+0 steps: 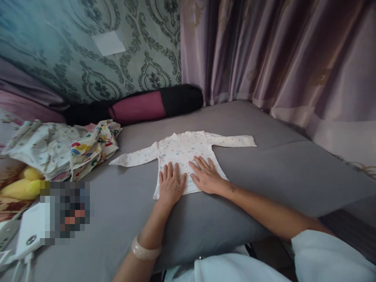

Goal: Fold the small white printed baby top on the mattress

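A small white long-sleeved baby shirt (185, 147) with a fine coloured print lies spread flat on the grey bed sheet (249, 219). Its neck points away from me and both sleeves stretch out to the sides. My left hand (172, 182) rests palm down on the lower left of the shirt, fingers extended and slightly apart. On the lower right lies my right hand (207, 176), also flat with its fingers spread. Neither hand grips the cloth. A pale bangle (145, 248) circles my left wrist.
Crumpled printed clothes (94, 145) are piled at the left. A black and maroon long bag (141, 107) lies along the wall. At the lower left are a white power bank-like device (32, 227) with cables, a pixelated patch and a yellow plush thing (22, 188). Curtains (264, 51) hang at the right.
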`<state>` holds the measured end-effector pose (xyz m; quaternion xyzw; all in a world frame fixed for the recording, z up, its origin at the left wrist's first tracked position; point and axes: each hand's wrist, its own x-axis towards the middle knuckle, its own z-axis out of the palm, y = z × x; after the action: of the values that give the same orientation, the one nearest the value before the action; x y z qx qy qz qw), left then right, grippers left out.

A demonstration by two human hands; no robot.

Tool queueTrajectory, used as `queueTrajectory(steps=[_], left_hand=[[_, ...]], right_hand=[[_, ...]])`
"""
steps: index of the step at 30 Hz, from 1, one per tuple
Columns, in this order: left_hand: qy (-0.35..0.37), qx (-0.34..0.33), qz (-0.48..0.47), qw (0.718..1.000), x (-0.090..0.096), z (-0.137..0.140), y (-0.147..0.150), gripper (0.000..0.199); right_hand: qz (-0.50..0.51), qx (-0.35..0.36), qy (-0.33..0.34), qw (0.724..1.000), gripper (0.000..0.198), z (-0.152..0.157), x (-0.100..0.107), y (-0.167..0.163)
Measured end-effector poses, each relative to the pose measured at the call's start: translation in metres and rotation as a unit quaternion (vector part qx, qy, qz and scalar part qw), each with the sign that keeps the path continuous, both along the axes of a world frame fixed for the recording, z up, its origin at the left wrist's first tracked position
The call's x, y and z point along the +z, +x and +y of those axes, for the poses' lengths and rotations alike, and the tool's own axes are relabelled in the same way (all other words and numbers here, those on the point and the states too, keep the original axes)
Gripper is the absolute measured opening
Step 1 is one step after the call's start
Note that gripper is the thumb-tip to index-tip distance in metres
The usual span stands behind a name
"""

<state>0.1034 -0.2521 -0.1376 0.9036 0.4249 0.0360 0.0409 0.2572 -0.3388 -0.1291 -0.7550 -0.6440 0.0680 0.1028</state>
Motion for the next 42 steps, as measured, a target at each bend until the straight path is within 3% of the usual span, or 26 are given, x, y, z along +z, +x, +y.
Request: queueTrajectory(steps=[14, 33, 38, 42], left_hand=[[-0.024, 0.059, 0.033, 0.997, 0.006, 0.023, -0.036, 0.069], [0.009, 0.008, -0.006, 1.0, -0.01, 0.052, -0.072, 0.056], [0.029, -0.028, -0.026, 0.999, -0.007, 0.067, -0.076, 0.052], [0.035, -0.049, -0.065, 0.996, 0.006, 0.079, -0.068, 0.049]], right_hand=[[-0.006, -0.091, -0.052, 0.994, 0.073, -0.019, 0.003, 0.043], [-0.029, -0.149, -0.018, 0.988, 0.074, -0.04, -0.006, 0.078], [-0.034, -0.149, 0.033, 0.988, 0.058, -0.049, -0.003, 0.105], [0.034, -0.174, 0.038, 0.983, 0.039, -0.047, 0.008, 0.129]])
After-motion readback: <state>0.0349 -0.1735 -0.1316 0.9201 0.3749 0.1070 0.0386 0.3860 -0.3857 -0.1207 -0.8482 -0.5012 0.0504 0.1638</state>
